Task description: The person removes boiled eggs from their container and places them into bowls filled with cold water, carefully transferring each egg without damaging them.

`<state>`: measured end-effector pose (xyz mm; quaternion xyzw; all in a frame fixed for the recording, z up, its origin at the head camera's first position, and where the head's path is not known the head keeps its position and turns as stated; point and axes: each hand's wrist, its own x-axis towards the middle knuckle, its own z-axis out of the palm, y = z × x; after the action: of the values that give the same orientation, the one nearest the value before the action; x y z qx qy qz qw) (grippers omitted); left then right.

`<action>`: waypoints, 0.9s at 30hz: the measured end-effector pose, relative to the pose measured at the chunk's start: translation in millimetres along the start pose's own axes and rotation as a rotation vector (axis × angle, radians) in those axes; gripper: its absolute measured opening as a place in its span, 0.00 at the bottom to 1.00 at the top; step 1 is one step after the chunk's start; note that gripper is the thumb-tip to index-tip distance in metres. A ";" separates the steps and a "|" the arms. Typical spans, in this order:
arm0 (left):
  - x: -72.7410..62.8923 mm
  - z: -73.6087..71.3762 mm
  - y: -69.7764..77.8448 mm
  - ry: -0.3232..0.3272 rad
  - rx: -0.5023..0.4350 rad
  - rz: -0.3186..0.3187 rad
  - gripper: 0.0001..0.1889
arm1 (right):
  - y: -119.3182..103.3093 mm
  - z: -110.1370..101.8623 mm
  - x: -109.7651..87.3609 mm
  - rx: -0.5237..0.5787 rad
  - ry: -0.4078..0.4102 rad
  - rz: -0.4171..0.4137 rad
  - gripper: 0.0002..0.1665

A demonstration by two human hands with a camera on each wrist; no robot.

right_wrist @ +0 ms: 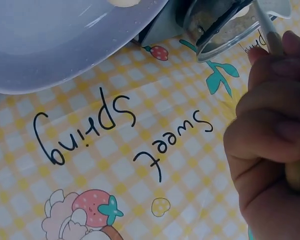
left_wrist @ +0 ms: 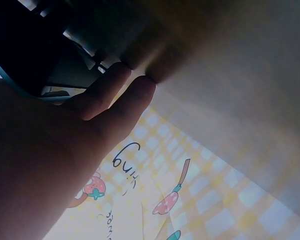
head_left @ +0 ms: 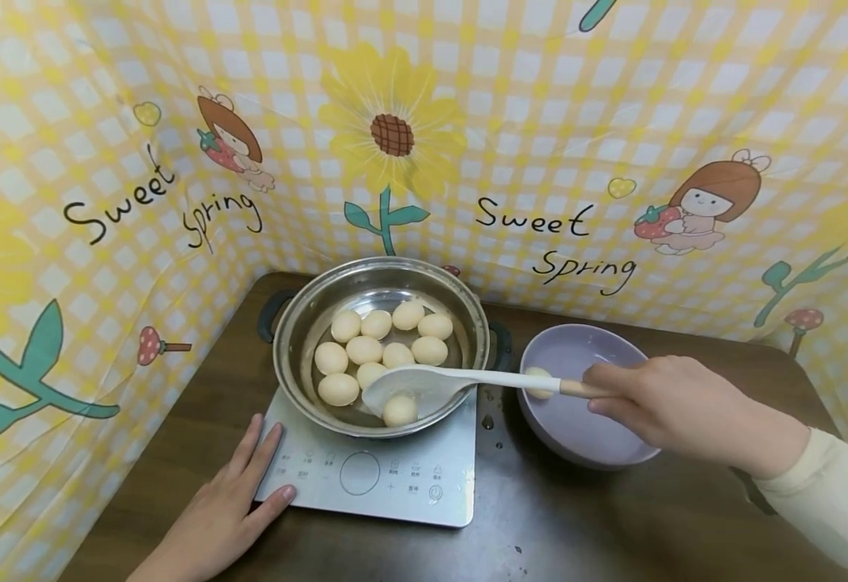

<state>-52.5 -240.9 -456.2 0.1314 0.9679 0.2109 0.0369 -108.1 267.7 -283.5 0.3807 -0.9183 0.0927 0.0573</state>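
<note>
My right hand (head_left: 674,412) grips the wooden handle of a white ladle (head_left: 492,378), fingers curled round it. The ladle reaches left over the rim of a steel pot (head_left: 288,388) with its bowl inside. One egg (head_left: 399,411) shows at the bowl's lower edge, by the pot's front wall. Several more pale eggs (head_left: 364,350) lie in water behind it. Under the ladle's handle sits a purple bowl (head_left: 576,428) with an egg (head_left: 538,381) in it. My left hand (head_left: 220,501) rests with extended fingers along the left edge of the white induction cooker (head_left: 322,493).
Below the pot, the cooker's front panel carries touch controls. Dark pot handles (head_left: 499,346) stick out at both sides. Water drops dot the brown table (head_left: 540,517) between cooker and bowl. A yellow checked cloth (head_left: 525,121) covers the walls behind and at the sides.
</note>
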 end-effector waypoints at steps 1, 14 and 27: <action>-0.9 0.0 -0.5 0.001 0.002 0.003 0.43 | 0.5 0.4 0.8 0.030 -0.025 0.007 0.14; -1.1 -0.6 -0.3 0.009 -0.013 -0.015 0.43 | 6.3 -11.5 30.1 0.305 -0.311 0.089 0.06; -2.8 -1.3 -0.7 0.010 -0.025 -0.012 0.43 | 9.9 -18.5 47.0 0.556 -0.500 0.244 0.11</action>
<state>-50.1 -242.8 -455.3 0.1241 0.9662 0.2232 0.0350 -147.6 246.1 -258.4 0.2808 -0.8823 0.2483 -0.2846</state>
